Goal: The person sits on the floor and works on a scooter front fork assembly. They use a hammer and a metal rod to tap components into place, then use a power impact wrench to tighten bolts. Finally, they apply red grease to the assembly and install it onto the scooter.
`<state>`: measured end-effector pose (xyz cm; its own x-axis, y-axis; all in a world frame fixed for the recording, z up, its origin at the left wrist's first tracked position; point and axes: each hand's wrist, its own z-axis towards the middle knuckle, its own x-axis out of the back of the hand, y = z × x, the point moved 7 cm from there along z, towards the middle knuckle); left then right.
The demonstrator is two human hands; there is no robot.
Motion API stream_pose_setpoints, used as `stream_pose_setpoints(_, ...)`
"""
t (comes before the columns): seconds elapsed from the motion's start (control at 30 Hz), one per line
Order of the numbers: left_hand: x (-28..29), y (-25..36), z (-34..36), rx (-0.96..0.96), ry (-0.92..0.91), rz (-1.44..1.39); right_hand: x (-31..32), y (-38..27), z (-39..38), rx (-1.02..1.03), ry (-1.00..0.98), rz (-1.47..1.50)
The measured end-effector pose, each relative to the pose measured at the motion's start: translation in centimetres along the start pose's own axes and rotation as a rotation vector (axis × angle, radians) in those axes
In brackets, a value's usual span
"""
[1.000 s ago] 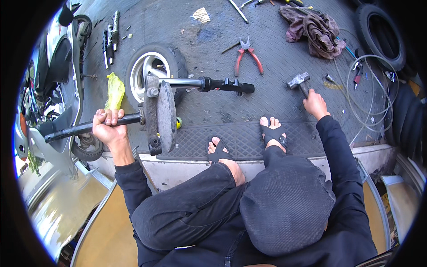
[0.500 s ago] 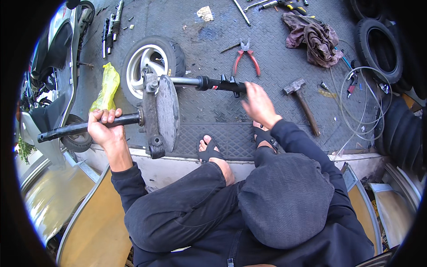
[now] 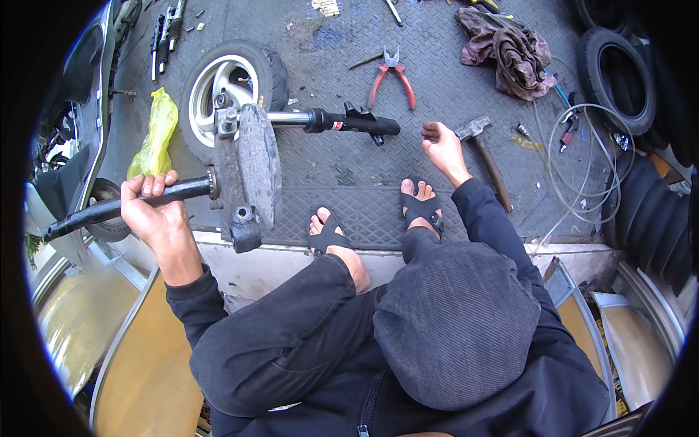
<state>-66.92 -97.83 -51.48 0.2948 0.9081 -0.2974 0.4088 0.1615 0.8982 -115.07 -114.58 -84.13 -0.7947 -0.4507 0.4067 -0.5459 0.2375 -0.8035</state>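
In the head view, the wheel with a white rim (image 3: 240, 76) lies flat on the dark tread-plate floor (image 3: 335, 44). In front of it, on the wearer's side, is the fork assembly (image 3: 231, 171), its grey metal clamp overlapping the wheel's near edge; whether the two touch cannot be told. The left hand (image 3: 154, 211), to the near left of the wheel, is wrapped tightly around the assembly's black stem (image 3: 87, 217), which points left. A chrome tube (image 3: 290, 118) and black leg (image 3: 360, 125) run out to the wheel's right, beside a grey oval slab (image 3: 260, 164). The right hand (image 3: 443, 149), well right of the wheel and nearer the wearer, is loose with fingers half curled, apart from the leg's tip and just beside the head of the hammer (image 3: 494, 171), which lies farther right of the wheel. Left of the wheel, a yellow plastic bag (image 3: 155, 135) stands crumpled. Red-handled pliers (image 3: 392, 71) lie to the wheel's right, and a brownish cloth (image 3: 510, 54) sits bunched much farther right of it.
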Motion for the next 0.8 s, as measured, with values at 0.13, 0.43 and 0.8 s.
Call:
stream_pose_setpoints(0.13, -0.9, 0.3, 0.1, -0.018, -0.106, 0.019, 0.1, 0.8, -1.9, -0.016, 0.000, -0.029)
stream_pose_setpoints(0.43, -4.3, 0.4, -1.5, -0.046, -0.621, -0.033, -4.2, -1.6, -3.5, 0.127, -0.213, -0.306)
stream_pose_setpoints(0.8, -7.7, 0.5, -5.7, -0.171, -1.056, 0.074, -1.9, -1.0, -2.7, 0.079, -0.209, -0.424)
